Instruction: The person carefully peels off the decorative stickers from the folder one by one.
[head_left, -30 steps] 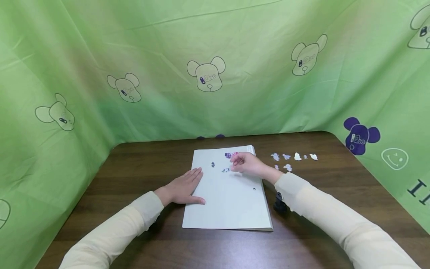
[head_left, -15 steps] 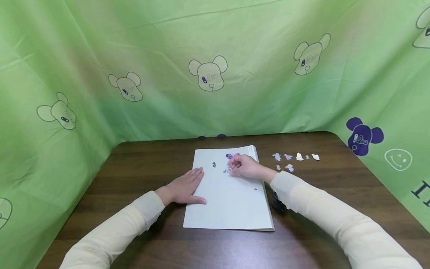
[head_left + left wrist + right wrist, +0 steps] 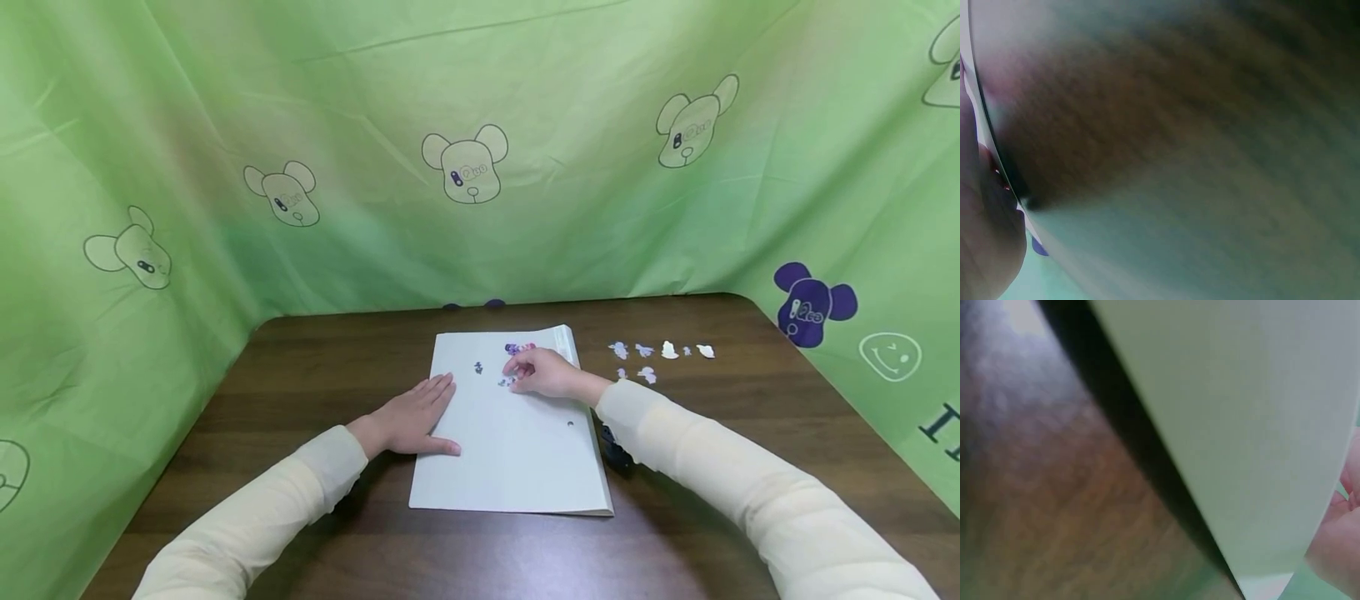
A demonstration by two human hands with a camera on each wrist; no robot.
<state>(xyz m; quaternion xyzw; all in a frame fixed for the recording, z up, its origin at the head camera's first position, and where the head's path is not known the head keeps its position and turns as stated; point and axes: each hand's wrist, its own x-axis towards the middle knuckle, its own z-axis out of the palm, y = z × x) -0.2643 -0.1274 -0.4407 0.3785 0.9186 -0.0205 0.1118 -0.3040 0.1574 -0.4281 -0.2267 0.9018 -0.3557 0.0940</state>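
Observation:
A white booklet-like stack of sheets (image 3: 510, 467) lies on the table, its right edge showing some thickness. My left hand (image 3: 412, 417) rests flat on its left edge, fingers extended and thumb spread. Over the upper right of the page, my right hand (image 3: 546, 373) pinches a small sticker between curled fingers and thumb; the sticker is mostly hidden. Purple-and-pink stickers (image 3: 512, 349) sit just beyond the fingers, partly behind them. Small grey-blue stickers (image 3: 503, 382) show at the thumb tip, and another small dark sticker (image 3: 478, 367) is farther left on the page.
On the brown table (image 3: 315, 358), right of the page, lie several cut-out stickers, including pale purple ones (image 3: 618, 350) and a white one (image 3: 669, 350). A small dark mark (image 3: 570, 423) is on the page. Green printed cloth (image 3: 555, 225) surrounds the table's back and sides.
My right hand has moved slightly left and lower over the page, its fingertips coming down by the grey-blue stickers. My left hand stays in place on the page.

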